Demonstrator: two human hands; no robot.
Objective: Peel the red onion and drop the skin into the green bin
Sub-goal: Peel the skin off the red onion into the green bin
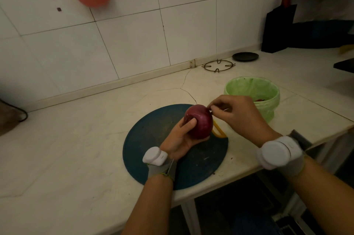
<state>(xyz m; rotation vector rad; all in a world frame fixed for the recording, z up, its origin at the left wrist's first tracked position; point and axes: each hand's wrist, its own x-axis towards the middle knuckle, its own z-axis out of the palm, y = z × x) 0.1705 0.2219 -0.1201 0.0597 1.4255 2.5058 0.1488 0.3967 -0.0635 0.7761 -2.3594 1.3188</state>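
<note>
Counter (76, 139) with blue cutting board (149, 135): above board, left hand (178, 139) grips red onion (201, 121); right hand (237, 112) pinches onion's top; green bin (272, 108) beside board.

Round blue board (153, 139) on counter (76, 148); wire ring stand (218, 66), black dish (245, 56) near wall.

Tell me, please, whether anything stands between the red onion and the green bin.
Nothing visible blocks it. Only the right hand, pinching the red onion in the left hand, lies between it and the open green bin.
</note>
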